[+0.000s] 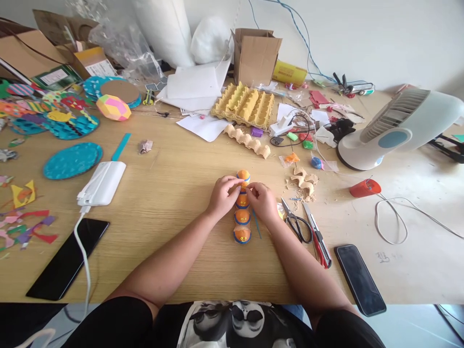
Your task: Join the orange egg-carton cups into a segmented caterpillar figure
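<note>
Between my hands lies an orange egg-carton strip [242,217], a row of several rounded bumps edged with blue bands and bearing small yellow marks. At its far end, my left hand [224,195] closes in from the left, thumb and fingers pressed on the strip. From the right side my right hand [262,199] pinches at the same far bumps, fingertips close to the left ones. Any small piece between the fingertips is too hidden to make out. A thin blue strip [257,225] lies on the table beside the row, just under my right wrist.
Scissors [296,223], a utility knife [318,237] and a phone [360,278] lie right of my right forearm. Yellow egg cartons [244,105] and clay lumps sit behind. A white fan [391,128] stands at right; a power bank [103,182] and black tablet-like device [68,258] lie left.
</note>
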Motion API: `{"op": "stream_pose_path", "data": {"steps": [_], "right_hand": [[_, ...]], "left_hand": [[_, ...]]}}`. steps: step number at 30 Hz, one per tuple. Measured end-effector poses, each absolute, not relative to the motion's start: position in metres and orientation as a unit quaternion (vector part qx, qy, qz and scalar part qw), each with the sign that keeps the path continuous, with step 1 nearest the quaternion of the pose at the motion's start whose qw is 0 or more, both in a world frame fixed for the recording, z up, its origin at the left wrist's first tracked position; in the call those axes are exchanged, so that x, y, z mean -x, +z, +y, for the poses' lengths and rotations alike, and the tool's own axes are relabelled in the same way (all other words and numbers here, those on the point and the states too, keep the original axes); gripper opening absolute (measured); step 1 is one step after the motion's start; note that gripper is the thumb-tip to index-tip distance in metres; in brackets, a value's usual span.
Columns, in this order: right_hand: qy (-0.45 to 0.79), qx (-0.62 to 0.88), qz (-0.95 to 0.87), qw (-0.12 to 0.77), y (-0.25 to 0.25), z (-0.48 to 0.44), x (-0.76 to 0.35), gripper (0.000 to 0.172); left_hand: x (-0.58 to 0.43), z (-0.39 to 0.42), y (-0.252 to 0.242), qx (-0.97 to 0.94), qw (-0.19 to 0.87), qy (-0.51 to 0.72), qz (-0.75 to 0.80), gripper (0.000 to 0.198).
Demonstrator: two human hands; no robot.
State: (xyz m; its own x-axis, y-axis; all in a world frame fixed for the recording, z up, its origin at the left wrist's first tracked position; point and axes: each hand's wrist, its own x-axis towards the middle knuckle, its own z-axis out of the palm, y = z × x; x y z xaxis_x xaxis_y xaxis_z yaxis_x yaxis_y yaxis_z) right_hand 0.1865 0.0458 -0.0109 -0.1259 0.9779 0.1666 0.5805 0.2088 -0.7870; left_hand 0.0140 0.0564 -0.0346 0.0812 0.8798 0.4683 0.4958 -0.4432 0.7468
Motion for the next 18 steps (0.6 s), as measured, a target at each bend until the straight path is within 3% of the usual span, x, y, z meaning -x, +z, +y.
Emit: {"op": "stream_pose_path", "data": {"steps": [18], "right_hand": [[0.307,0.562,-0.671,0.373,-0.0119,0.0471,-0.1852,0.011]], "left_hand": [[-0.0140,0.0561,-0.0348,-0.708,0.219,0.459,0.490,0.022]]}}
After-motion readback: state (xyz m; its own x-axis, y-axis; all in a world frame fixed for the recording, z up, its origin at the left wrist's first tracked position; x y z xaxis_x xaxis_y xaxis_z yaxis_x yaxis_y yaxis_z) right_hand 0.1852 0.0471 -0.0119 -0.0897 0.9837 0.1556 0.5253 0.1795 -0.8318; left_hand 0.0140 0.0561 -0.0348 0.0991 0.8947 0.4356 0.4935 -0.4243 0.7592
